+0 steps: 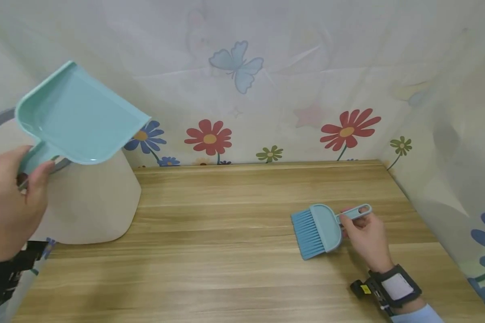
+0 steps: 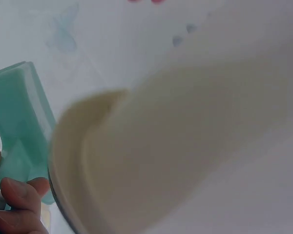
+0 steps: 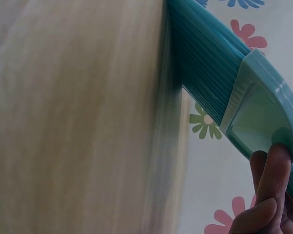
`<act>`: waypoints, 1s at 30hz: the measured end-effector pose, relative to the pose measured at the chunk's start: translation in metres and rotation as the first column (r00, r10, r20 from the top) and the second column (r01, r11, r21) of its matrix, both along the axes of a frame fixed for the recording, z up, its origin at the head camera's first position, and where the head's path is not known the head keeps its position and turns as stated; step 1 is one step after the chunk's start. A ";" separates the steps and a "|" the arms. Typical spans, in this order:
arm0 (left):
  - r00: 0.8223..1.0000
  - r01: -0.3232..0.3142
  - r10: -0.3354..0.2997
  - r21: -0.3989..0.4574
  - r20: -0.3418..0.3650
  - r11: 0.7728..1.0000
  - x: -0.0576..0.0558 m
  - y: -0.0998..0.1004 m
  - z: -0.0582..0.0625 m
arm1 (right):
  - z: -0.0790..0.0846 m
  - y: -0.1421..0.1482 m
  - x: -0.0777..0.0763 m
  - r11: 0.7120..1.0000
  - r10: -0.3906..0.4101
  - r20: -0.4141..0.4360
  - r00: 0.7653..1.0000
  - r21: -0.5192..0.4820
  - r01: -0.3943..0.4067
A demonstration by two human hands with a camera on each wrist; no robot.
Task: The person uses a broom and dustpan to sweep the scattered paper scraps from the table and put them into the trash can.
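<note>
At the upper left of the head view, my left hand [image 1: 14,204] grips the handle of a light teal dustpan [image 1: 85,114], held up in front of a white bin [image 1: 90,202]. Part of that dustpan [image 2: 19,107] shows beside the bin's rim in the left wrist view. My right hand [image 1: 368,237] holds a small matching brush [image 1: 325,229] by its handle, fingers and thumb pinching near the head. The brush's blue bristles [image 3: 205,58] point left in the head view, and in the right wrist view their tips meet the tabletop.
A wood-grain table [image 1: 226,224] spans the lower part of the head view. Behind it hangs a white curtain [image 1: 287,89] printed with flowers and a butterfly, which continues along the right side. The bin stands at the table's left end.
</note>
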State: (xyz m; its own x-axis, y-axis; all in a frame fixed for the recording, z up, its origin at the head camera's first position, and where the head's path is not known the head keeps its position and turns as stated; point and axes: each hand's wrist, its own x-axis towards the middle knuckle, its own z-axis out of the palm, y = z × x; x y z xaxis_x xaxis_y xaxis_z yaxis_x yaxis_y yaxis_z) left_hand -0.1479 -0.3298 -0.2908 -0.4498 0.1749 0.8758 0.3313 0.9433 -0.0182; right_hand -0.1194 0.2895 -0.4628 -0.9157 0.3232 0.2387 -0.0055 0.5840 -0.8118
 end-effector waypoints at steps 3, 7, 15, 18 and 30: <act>0.999 0.041 -0.042 -0.049 -0.017 0.998 0.006 0.030 -0.003 | -0.001 0.001 0.000 1.000 -0.001 -0.001 1.000 0.002 0.001; 0.991 0.136 -0.135 -0.044 0.017 0.990 0.005 0.060 -0.019 | -0.001 0.001 0.000 1.000 -0.005 0.000 1.000 0.000 0.005; 0.934 0.283 -0.275 -0.005 0.228 0.959 -0.008 0.102 -0.067 | 0.001 0.000 0.001 1.000 -0.006 -0.001 1.000 -0.005 0.006; 0.890 0.314 -0.315 0.055 0.329 0.948 -0.012 0.117 -0.086 | 0.001 0.000 0.001 1.000 -0.006 -0.004 1.000 -0.009 0.006; 0.468 0.301 -0.499 0.399 0.729 0.866 -0.022 0.160 -0.146 | 0.003 -0.001 0.001 1.000 -0.010 -0.004 1.000 -0.006 0.010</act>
State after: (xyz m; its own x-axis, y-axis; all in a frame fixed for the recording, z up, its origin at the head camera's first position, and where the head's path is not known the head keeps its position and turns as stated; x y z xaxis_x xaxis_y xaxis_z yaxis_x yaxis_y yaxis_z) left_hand -0.1698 -0.1702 -0.4365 -0.8855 0.4045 0.2286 0.4544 0.6509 0.6082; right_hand -0.1184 0.2881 -0.4598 -0.9114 0.3339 0.2405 -0.0031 0.5789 -0.8154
